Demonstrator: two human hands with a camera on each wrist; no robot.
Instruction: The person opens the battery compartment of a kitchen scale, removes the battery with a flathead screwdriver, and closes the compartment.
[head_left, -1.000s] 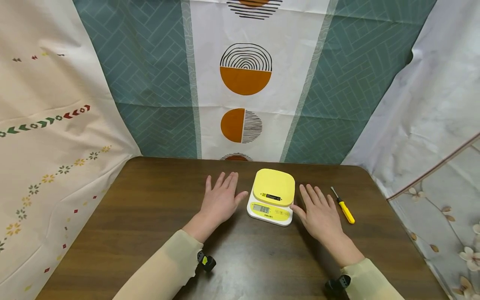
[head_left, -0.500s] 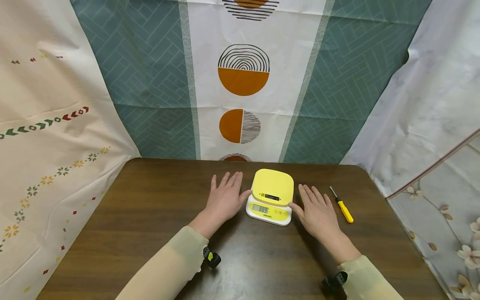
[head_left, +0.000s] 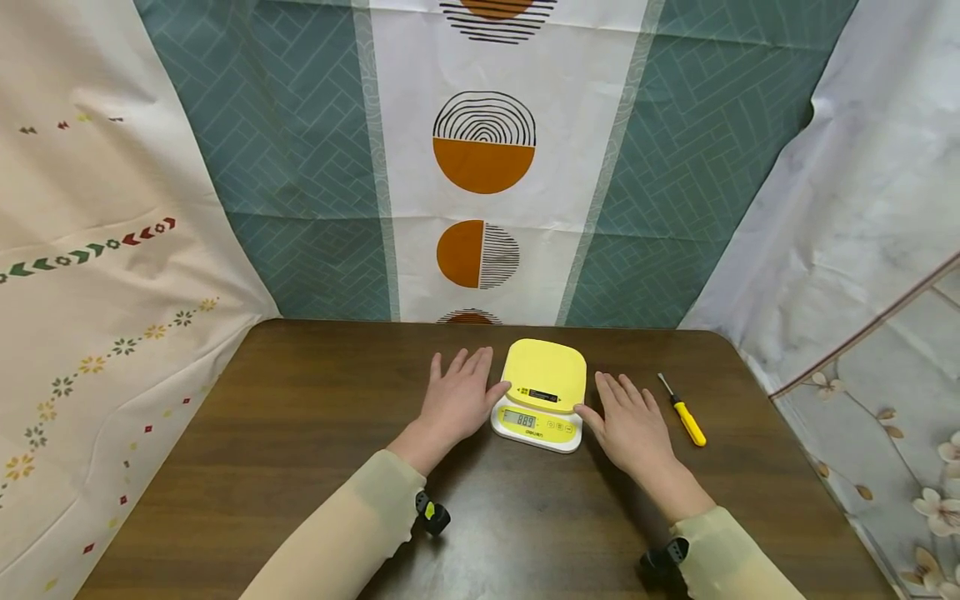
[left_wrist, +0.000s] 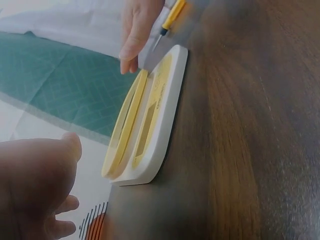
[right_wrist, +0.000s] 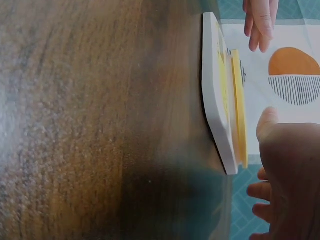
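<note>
Nearby, a screwdriver [head_left: 684, 412] lies right of both spread hands flanking the scale [head_left: 541, 394].

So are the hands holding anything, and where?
Nothing is held. The left hand and right hand lie flat and open on either side of the yellow scale, thumbs at its edges.

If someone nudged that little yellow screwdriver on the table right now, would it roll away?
Probably a little. The screwdriver has a slim, rounded-looking handle and lies flat on the smooth table, so a sideways nudge could roll it. It looks stiff and light for its size. Nothing touches it; the right hand lies just beside it.
</note>
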